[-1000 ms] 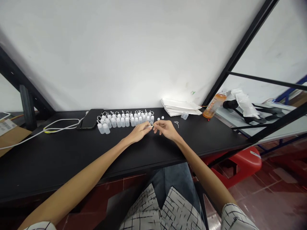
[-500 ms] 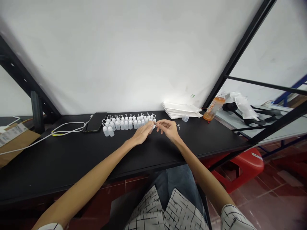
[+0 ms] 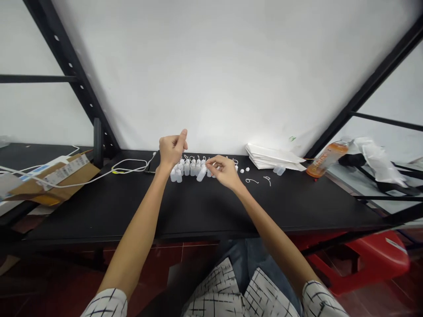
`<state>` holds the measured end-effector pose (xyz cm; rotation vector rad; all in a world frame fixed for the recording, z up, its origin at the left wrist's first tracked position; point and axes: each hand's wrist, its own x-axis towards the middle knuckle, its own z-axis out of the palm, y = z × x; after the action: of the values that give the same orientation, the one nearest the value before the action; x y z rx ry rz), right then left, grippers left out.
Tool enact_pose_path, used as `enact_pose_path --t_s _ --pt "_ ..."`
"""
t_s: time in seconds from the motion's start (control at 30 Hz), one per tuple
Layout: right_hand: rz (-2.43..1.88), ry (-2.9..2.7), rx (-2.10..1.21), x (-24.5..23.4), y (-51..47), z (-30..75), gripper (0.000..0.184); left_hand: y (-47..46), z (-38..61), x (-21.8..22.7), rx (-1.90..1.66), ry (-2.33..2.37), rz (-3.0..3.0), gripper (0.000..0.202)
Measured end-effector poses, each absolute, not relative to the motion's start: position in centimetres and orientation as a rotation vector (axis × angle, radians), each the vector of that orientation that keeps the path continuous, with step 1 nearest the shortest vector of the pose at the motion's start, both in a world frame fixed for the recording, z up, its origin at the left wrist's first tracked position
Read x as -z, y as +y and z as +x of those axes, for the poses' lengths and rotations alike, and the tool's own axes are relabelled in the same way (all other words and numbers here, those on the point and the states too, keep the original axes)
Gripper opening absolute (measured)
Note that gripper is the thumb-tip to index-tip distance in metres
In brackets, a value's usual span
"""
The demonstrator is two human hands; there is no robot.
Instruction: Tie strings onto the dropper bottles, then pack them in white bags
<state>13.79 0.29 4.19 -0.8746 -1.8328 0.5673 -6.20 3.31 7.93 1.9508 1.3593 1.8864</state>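
Note:
Several small white plastic dropper bottles (image 3: 188, 168) stand in tight rows on the black table. My right hand (image 3: 224, 171) pinches the neck of a tilted white dropper bottle (image 3: 201, 174) at the front of the rows. My left hand (image 3: 172, 150) is raised above the left end of the rows, its thumb pointing up and its fingers curled out of sight. Nothing shows in it. To the right lie small white caps (image 3: 245, 170) and thin white plastic loops (image 3: 252, 180).
A stack of white paper (image 3: 274, 157) and small clear bottles (image 3: 279, 170) stand at the back, with an orange drink bottle (image 3: 327, 159) beyond. A white cable (image 3: 128, 166) and cardboard box (image 3: 49, 178) are on the left. A red stool (image 3: 363, 259) stands below right.
My hands have separated: the left rose up and away from the right. The right now holds a tilted bottle. The view has swung left, moving everything rightward in the frame, and a second loop shows.

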Motion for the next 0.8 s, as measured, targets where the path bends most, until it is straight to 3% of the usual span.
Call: enact_pose_path --t_s 0.37,0.8 --pt "-1.102 -2.148 -0.233 -3.6 1.6 8.4 0.012 5.3 -9.0 -6.8 -1.905 1.511 1.78 0.06" --pt "-1.098 -2.135 -0.261 -3.3 2.1 8.1 0.012 5.1 -8.4 -6.7 -1.868 1.517 1.844 0.062"
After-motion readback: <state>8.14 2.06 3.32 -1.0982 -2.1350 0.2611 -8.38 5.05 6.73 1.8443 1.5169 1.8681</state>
